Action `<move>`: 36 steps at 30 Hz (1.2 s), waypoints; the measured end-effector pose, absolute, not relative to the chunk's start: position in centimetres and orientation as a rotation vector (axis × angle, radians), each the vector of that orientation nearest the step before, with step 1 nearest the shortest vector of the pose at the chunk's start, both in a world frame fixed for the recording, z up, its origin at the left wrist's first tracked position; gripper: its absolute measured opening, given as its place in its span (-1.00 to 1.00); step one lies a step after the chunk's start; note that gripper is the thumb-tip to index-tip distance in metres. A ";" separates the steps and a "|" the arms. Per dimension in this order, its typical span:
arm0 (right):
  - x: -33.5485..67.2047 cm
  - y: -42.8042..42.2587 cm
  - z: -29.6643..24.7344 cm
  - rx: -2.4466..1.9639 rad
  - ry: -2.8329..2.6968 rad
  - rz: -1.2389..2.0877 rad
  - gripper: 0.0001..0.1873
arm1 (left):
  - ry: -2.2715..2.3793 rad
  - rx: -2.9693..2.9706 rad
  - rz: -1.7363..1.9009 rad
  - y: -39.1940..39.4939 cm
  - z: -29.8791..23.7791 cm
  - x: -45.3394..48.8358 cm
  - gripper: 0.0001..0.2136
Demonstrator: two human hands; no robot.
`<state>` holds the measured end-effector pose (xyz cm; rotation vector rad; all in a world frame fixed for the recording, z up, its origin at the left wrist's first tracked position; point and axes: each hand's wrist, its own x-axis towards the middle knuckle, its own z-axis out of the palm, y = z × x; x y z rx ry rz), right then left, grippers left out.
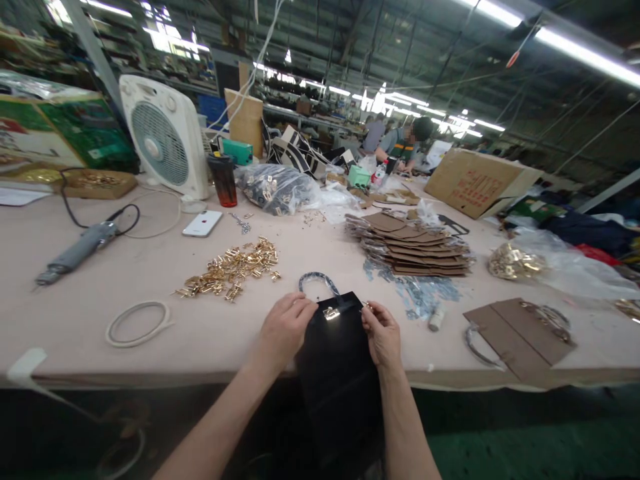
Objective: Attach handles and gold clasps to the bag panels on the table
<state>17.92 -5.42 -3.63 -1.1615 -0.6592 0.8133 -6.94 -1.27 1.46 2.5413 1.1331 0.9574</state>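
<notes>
A black handbag panel (340, 373) lies over the table's front edge and hangs down toward me. A wrapped loop handle (320, 275) stands at its top, and a shiny gold clasp (331, 313) sits near its upper edge. My left hand (285, 330) is closed on the panel's upper left edge, its fingertips partly hidden. At the upper right corner my right hand (384, 333) pinches a small gold-coloured metal piece (367, 305), too small to name exactly. A pile of gold metal fittings (235, 267) lies beyond my left hand.
An electric screwdriver (77, 253), a tape roll (137, 325) and a phone (203, 224) lie left, near a fan (163, 137). Stacked brown panels (420, 247), blue-grey slips (425, 293), a small white cylinder (437, 319) and a brown bag piece (520, 333) are right. A person (400, 143) works beyond.
</notes>
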 end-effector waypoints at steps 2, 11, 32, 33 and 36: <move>18.0 -5.4 -3.7 -1.165 -0.667 0.776 -0.57 | 1.086 2.556 0.787 -1.0 2.2 -5.0 -0.73; 18.3 -5.9 -4.6 -1.237 -0.783 0.691 -0.61 | 1.209 2.259 0.583 1.3 0.6 2.7 -0.77; 21.5 -1.7 -3.9 -1.495 -1.072 0.749 -0.50 | 1.410 2.079 0.631 2.8 -0.7 2.8 -0.53; 21.6 -1.9 -3.9 -1.486 -1.091 0.760 -0.51 | 1.445 2.056 0.591 3.0 -0.5 3.1 -0.47; 21.3 -2.3 -3.8 -1.492 -1.149 0.770 -0.56 | 1.447 1.930 0.555 3.9 0.0 3.2 -0.39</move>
